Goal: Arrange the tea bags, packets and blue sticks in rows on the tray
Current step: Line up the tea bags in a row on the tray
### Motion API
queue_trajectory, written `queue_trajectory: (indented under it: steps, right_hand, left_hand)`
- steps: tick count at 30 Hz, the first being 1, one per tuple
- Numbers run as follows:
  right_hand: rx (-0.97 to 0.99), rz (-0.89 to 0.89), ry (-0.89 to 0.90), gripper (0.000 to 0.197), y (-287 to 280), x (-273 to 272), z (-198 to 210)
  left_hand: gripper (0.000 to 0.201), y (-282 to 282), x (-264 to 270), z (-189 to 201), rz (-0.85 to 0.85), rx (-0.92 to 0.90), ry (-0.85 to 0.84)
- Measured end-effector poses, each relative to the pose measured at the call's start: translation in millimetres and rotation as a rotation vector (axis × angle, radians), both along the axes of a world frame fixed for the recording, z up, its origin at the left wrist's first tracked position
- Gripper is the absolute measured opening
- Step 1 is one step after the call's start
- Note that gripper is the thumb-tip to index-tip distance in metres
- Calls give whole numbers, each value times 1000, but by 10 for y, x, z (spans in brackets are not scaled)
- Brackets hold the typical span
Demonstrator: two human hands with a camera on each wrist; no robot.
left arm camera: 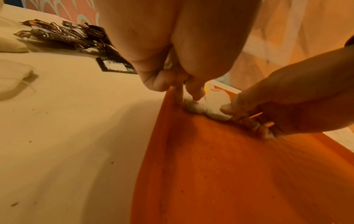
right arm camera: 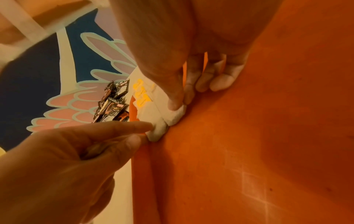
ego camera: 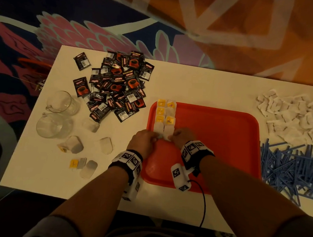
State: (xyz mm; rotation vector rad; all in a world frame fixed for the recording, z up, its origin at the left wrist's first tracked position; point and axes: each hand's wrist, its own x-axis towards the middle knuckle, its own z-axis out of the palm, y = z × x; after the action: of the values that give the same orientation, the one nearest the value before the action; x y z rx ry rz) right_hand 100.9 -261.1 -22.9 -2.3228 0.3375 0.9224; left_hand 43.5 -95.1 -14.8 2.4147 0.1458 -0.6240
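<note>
While both hands work at tray (ego camera: 224,140) left edge: left hand (ego camera: 144,138) and right hand (ego camera: 183,136) each pinching tea bag (ego camera: 168,131) near end. Bags light, soft, tearable; hold by paper edges.

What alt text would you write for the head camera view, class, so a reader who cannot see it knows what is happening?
Both hands, left hand and right hand, touch the nearest tea bags in two short columns at the left edge of a red tray. Around it on the white table lie dark coffee packets, loose tea bags, two glass cups, white packets and blue sticks.
</note>
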Motion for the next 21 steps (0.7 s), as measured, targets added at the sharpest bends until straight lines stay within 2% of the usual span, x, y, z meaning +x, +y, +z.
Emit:
queue_trajectory:
  steps: [10,14,18,21]
  right_hand:
    - [-39,-97,-96,18,-55,-3,25]
    - [-18,-106,-89,15,-81,-2,43]
    - [-4,-116,-101,10,-148,19,110]
    - [37,-92,-145,5,-163,17,203]
  left_hand:
    - [35,-15,16,-27,-24,-22,-75]
    - [32,-5,31,-1,21,-21,-111]
    - [25,15,86,108,205,-88,-76]
    - [46,23,145,214,388,-243,-3]
